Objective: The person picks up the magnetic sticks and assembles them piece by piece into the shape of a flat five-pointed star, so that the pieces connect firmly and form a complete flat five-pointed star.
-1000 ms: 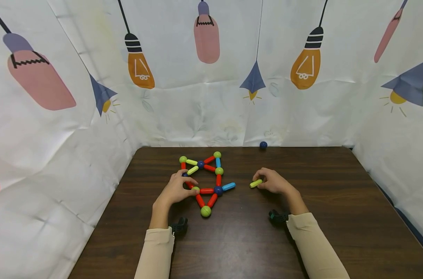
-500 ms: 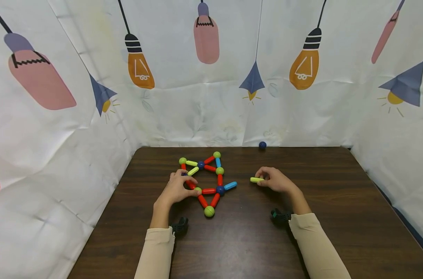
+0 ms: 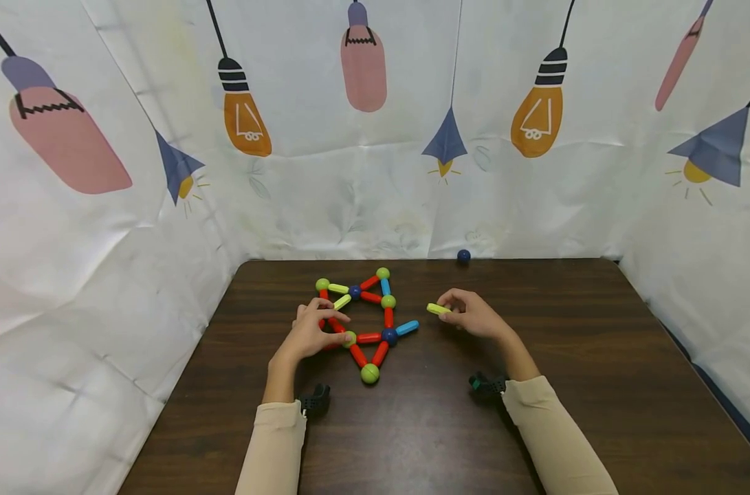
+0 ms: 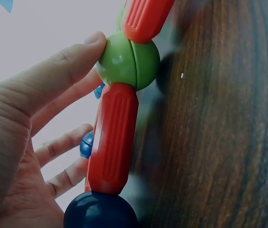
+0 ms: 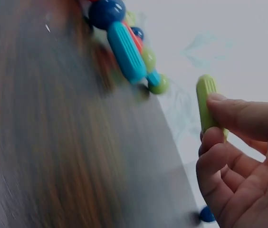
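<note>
A flat figure of magnetic rods and balls (image 3: 368, 338) lies on the table, made of red, yellow-green and light blue rods joined by green and dark blue balls. My left hand (image 3: 306, 333) holds its left side; in the left wrist view the thumb presses a green ball (image 4: 119, 61) and other fingers reach behind toward a blue ball. Right of the figure, my right hand (image 3: 476, 316) pinches a yellow-green magnetic rod (image 5: 204, 104) between thumb and fingers, clear of the figure. A light blue rod (image 3: 407, 328) sticks out from a dark blue ball toward the right hand.
A loose dark blue ball (image 3: 464, 255) sits at the far edge of the dark wooden table (image 3: 566, 330). Behind and beside the table hangs a white cloth (image 3: 362, 192) printed with lamps.
My right hand has moved left toward the figure, turning the yellow-green rod on the way. The figure shifted slightly right at its near end while the left hand stayed on it.
</note>
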{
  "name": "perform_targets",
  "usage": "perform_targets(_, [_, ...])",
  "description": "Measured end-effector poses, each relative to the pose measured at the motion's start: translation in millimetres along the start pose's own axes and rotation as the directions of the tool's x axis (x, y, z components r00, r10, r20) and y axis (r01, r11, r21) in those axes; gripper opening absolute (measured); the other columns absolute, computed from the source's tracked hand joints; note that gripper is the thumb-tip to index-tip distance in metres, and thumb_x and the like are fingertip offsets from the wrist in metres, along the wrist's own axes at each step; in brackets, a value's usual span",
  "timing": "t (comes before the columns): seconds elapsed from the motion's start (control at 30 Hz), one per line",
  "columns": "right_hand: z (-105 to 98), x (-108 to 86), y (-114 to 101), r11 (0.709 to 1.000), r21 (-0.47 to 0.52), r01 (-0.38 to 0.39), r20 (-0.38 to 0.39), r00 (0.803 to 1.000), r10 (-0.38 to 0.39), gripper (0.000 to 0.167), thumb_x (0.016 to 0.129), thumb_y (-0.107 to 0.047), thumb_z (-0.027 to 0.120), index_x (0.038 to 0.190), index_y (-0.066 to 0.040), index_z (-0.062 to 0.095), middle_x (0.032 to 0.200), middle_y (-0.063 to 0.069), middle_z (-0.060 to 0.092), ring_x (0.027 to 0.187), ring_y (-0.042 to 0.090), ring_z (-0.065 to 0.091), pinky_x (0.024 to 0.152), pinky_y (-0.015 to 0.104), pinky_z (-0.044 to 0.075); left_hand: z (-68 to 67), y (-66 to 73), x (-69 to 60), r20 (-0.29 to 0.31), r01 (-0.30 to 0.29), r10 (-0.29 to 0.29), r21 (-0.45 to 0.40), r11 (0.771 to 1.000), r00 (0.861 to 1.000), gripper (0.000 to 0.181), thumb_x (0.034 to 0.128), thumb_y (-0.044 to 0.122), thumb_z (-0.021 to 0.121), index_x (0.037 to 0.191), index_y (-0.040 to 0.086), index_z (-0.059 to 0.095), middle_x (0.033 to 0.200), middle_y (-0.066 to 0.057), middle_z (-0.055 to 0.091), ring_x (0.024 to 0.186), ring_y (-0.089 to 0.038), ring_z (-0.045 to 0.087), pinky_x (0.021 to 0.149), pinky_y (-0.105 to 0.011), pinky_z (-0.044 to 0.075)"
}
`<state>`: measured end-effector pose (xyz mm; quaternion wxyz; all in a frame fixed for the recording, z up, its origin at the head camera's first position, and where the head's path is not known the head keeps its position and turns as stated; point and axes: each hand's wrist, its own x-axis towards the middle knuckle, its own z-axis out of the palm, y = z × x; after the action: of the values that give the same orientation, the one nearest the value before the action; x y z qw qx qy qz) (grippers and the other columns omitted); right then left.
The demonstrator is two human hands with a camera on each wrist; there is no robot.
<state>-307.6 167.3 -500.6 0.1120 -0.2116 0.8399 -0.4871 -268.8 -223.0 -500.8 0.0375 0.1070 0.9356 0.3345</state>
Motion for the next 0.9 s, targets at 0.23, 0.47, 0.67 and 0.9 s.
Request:
perform_targets(0.23, [20.5, 20.0, -8.8, 0.999, 0.001, -0.032, -0.051, 0.998, 0.032, 0.02, 0.097, -0.016, 0.071, 0.114, -0.006, 0.066, 0.091, 0.009, 0.062, 0.07, 0.021, 0.056, 0.059, 0.031, 0.049, 0.0, 0.9, -0.7, -0.004, 0.002, -0.002, -0.003, 1.0, 1.0, 0.037, 0.0825, 0.046, 0.084, 0.113, 0.026, 0.078, 0.144, -0.009, 0.046, 0.126, -0.035, 0.032, 0.103, -0.061, 0.032])
perform_targets(0.47, [37.2, 51.2, -8.1, 0.994, -0.035, -0.101, -0.062, 0.993, 0.099, 0.018, 0.096, -0.019, 0.072, 0.11, -0.009, 0.069, 0.089, 0.007, 0.064, 0.072, 0.019, 0.058, 0.062, 0.03, 0.048, -1.6, 1.3, -3.3, -0.007, 0.021, -0.021, -0.006, 1.0, 1.0, 0.035, 0.0824, 0.045, 0.085, 0.111, 0.025, 0.078, 0.144, -0.009, 0.045, 0.126, -0.035, 0.031, 0.105, -0.062, 0.03])
perform_targets(0.67, [47.6, 66.4, -6.6, 0.988, -0.043, -0.15, -0.033, 0.988, 0.149, 0.018, 0.094, -0.022, 0.073, 0.106, -0.009, 0.07, 0.09, 0.005, 0.066, 0.072, 0.016, 0.058, 0.062, 0.028, 0.049, -2.0, 1.6, -3.3, -0.005, 0.019, -0.019, -0.005, 1.0, 1.0, 0.035, 0.0824, 0.044, 0.085, 0.11, 0.025, 0.079, 0.144, -0.009, 0.046, 0.127, -0.036, 0.031, 0.105, -0.062, 0.03])
perform_targets(0.9, [52.5, 69.8, -11.4, 0.987, -0.075, -0.143, -0.034, 0.989, 0.141, 0.015, 0.094, -0.022, 0.072, 0.102, -0.009, 0.072, 0.089, 0.004, 0.066, 0.073, 0.016, 0.057, 0.064, 0.027, 0.047, -1.4, 2.9, -2.0, -0.004, 0.016, -0.016, 0.0, 1.0, 1.0, 0.031, 0.0824, 0.044, 0.085, 0.105, 0.024, 0.079, 0.144, -0.009, 0.046, 0.127, -0.037, 0.031, 0.105, -0.064, 0.029])
